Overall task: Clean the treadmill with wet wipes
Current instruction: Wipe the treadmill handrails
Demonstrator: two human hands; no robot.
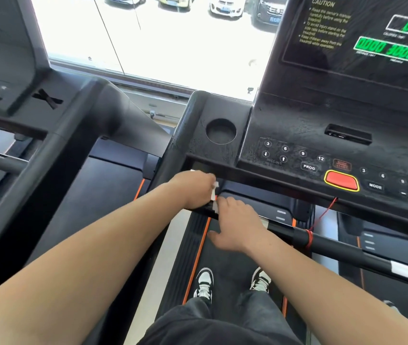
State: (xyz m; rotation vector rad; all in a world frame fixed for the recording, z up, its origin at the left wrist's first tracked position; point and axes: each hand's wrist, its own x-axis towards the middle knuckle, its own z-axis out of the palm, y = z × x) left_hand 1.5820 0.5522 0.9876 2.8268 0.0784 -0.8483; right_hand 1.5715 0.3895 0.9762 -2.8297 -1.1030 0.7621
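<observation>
Backdrop: window [153,46] glaring behind console [297,125].
Hands: left hand [193,189] fingers curling round wipe [214,195] below console; right hand [237,222] touching it, pinch unclear.
Risk: likely wipe tearing or dripping; arm possibly bumping red button [341,181] on console.

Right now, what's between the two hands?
Head view: a white wet wipe sits between the left hand and the right hand, over the black handlebar.

Neighbouring machine [48,150] at left, window [160,46] ahead with parked cars [225,7] outside, black-and-white sneakers [204,282] and dark trousers [210,324] below.
</observation>
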